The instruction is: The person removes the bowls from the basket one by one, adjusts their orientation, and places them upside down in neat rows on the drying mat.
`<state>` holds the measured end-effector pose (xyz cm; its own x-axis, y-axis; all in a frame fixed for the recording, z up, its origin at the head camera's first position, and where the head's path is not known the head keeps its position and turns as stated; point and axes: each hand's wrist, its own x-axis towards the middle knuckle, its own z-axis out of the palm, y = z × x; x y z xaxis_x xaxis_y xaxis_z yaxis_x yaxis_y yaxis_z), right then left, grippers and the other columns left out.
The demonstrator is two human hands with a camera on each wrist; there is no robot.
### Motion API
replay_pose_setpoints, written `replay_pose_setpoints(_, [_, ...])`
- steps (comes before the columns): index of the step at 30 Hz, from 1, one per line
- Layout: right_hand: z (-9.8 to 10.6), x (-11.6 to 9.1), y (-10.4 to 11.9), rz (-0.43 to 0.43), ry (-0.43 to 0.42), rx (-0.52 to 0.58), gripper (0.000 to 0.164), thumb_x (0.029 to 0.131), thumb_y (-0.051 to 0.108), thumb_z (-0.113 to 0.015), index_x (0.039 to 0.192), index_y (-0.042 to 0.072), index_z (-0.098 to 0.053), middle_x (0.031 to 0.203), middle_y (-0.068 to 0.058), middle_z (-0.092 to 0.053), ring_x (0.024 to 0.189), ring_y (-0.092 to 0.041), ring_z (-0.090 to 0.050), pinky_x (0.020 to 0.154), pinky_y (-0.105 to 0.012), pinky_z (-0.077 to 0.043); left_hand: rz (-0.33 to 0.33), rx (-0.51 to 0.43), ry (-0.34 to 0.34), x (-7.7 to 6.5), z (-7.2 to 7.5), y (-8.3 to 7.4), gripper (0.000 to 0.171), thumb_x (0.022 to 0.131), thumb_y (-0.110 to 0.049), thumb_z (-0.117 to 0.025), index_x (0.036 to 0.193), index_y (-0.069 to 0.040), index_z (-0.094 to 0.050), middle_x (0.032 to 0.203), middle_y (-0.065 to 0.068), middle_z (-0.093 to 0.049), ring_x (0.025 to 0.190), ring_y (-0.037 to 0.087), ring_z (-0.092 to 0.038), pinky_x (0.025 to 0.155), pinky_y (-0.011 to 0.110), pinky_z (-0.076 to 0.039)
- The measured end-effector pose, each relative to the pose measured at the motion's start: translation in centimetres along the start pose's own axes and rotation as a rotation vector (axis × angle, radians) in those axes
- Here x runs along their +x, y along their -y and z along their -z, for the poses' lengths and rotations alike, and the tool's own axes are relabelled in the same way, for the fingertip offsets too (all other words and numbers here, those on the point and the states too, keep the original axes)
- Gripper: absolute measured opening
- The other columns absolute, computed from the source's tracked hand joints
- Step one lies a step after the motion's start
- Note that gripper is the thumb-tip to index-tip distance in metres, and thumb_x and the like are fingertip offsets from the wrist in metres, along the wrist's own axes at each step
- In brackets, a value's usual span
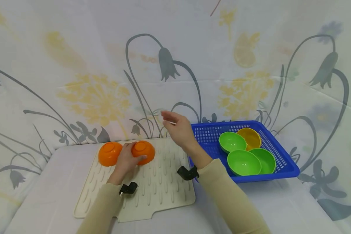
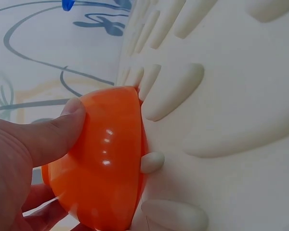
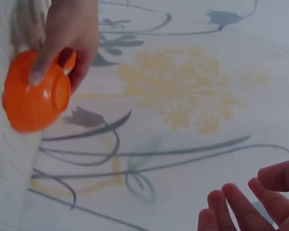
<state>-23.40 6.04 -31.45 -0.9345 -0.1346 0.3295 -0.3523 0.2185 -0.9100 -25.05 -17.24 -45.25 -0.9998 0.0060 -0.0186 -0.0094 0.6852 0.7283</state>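
My left hand (image 1: 127,160) grips an upside-down orange bowl (image 1: 144,152), thumb on its near side and fingers around the far side. In the left wrist view that bowl (image 2: 106,154) has its rim down against the ridges of the cream drying mat (image 1: 163,182). A second orange bowl (image 1: 109,154), also bottom up, sits on the mat just left of the hand. My right hand (image 1: 179,130) hangs in the air over the mat's back right corner, holding nothing. Its fingers (image 3: 236,207) are spread and loosely bent in the right wrist view.
A blue plastic basket (image 1: 222,125) stands right of the mat. Inside are a yellow bowl (image 1: 253,138) and three green bowls, one (image 1: 243,162) at the front, all with their openings up. Behind the table hangs a flower-printed cloth (image 1: 105,65).
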Motion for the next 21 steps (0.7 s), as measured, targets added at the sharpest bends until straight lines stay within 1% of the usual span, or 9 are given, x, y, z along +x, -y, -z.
replay_pose_setpoints(6, [5.8,0.8,-0.3,0.012,0.020,-0.146,0.032,0.100,0.009,-0.059,0.132,0.005,-0.064,0.128,-0.008,-0.065,0.120,-0.022,-0.059,0.100,-0.037,-0.049,0.004,-0.013,-0.002,-0.2,-0.1,0.0,0.075,0.087,-0.025,-0.078,0.149,-0.006,-0.040,0.145,0.017,-0.040,0.128,0.039,-0.045,0.109,0.058,-0.036])
replay_pose_setpoints(10, [9.7,1.2,-0.8,-0.020,0.066,-0.242,0.034,0.101,0.012,-0.059,0.134,0.006,-0.062,0.131,-0.009,-0.064,0.121,-0.025,-0.057,0.099,-0.041,-0.049,0.012,-0.025,-0.013,-0.3,-0.1,0.1,0.074,0.087,-0.024,-0.078,0.149,-0.006,-0.041,0.144,0.017,-0.042,0.127,0.038,-0.045,0.108,0.058,-0.037])
replay_pose_setpoints(16, [15.6,1.0,-2.6,-0.071,0.198,-0.344,0.033,0.102,0.015,-0.058,0.133,0.004,-0.062,0.131,-0.014,-0.063,0.121,-0.030,-0.056,0.102,-0.048,-0.046,0.015,-0.062,-0.033,-0.4,-0.2,0.2,0.075,0.085,-0.025,-0.081,0.148,-0.007,-0.044,0.139,0.018,-0.047,0.124,0.038,-0.046,0.107,0.058,-0.037])
replay_pose_setpoints(21, [19.5,0.2,-4.9,-0.118,0.321,-0.374,0.035,0.101,0.017,-0.060,0.132,0.001,-0.062,0.130,-0.018,-0.063,0.121,-0.032,-0.058,0.103,-0.050,-0.046,0.013,-0.098,-0.063,-0.2,0.0,0.3,0.074,0.083,-0.020,-0.082,0.146,-0.005,-0.046,0.140,0.019,-0.049,0.125,0.038,-0.047,0.108,0.056,-0.037])
